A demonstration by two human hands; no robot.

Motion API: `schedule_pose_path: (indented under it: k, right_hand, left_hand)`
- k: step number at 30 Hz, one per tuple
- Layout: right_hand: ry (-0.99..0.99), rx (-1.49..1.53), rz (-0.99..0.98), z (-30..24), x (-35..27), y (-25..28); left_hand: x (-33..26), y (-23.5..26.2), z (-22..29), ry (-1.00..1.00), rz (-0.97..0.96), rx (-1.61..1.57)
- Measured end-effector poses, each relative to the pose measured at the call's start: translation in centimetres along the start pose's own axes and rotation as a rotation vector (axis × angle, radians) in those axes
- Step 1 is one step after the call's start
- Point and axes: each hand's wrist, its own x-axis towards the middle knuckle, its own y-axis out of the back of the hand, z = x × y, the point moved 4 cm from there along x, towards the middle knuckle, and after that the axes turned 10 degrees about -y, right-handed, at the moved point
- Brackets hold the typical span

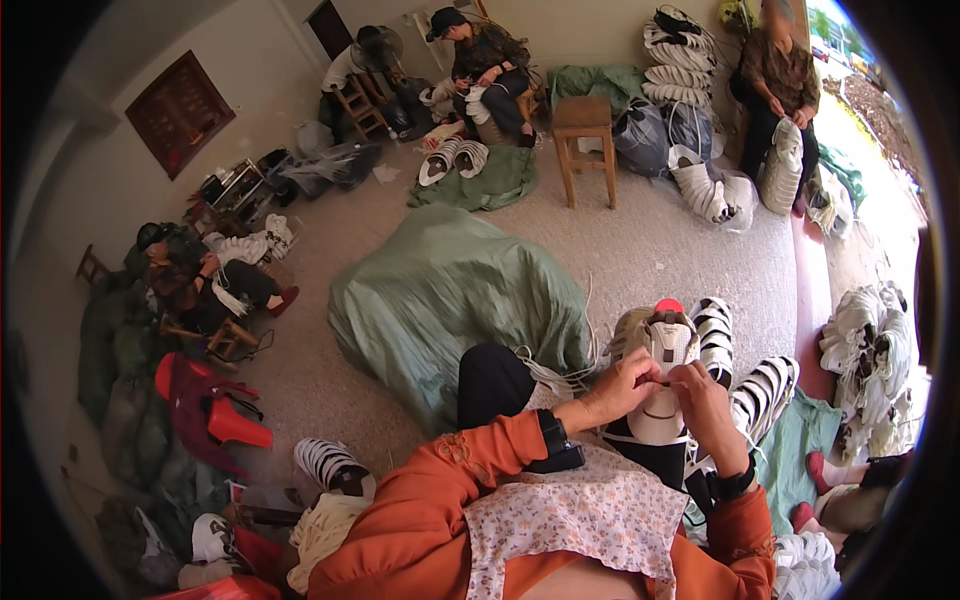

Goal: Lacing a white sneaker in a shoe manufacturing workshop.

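Note:
A beige and white shoe upper (672,345) with a red tip at its tongue stands upright in front of my lap. Over its front, my left hand (622,388) comes in from the left with thumb and fingers pinched together. My right hand (705,408) meets it from the right, its fingertips also pinched. The fingertips of both hands almost touch; whatever thin thing lies between them is too small to make out. Just right of the shoe upper is a stack of black and white striped uppers (713,330), and another striped stack (764,395) leans farther right.
A large green sack (450,300) lies ahead on the floor, with a wooden stool (584,135) beyond it. A red plastic chair (235,420) is at left. Seated people work along the walls. White uppers are heaped at right (865,350).

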Motion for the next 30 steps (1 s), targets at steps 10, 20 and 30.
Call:
schedule_pose_path:
  k: [10,20,30]
  right_hand:
    - [0.007,0.006,-0.07,-0.5,0.6,0.1]
    - [0.042,-0.038,-0.145,-0.5,1.2,0.3]
    - [0.111,0.099,-0.203,-0.1,1.7,0.7]
  left_hand:
    - [-0.1,-0.2,-1.0,0.014,0.012,-0.05]
    - [-0.1,-0.2,-0.9,-0.025,0.06,-0.073]
    - [-0.1,0.0,-0.7,-0.061,0.011,-0.014]
